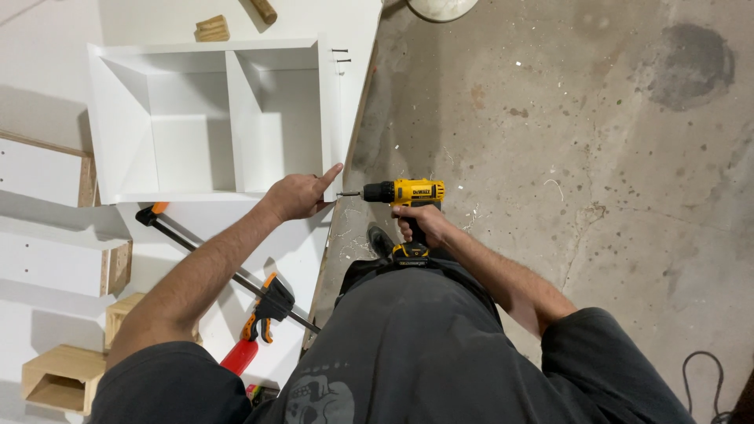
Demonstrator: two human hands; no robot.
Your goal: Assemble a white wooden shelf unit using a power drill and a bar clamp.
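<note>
The white cabinet box (208,118), open-faced with one vertical divider, is lying on the white bench (47,47) with its right side panel running along the bench edge above the concrete floor (589,157). The person is driving a screw into the lower right corner of that panel. The left hand (298,195) is pressing flat against the corner, forefinger stretched up along the panel edge, fingers spread and gripping nothing. The right hand (420,224) is wrapped tight around the grip of the yellow-and-black cordless drill (404,192), held level with its bit meeting the panel edge. Judgement: to do this well, the bit is best kept square to the panel and in line with the joint, pressure steady and slow, the left forefinger kept clear of the screw tip. A bar clamp (236,271) with orange and red handles is lying loose on the bench below the box. Two spare dark screws (340,55) are resting near the top right corner.
</note>
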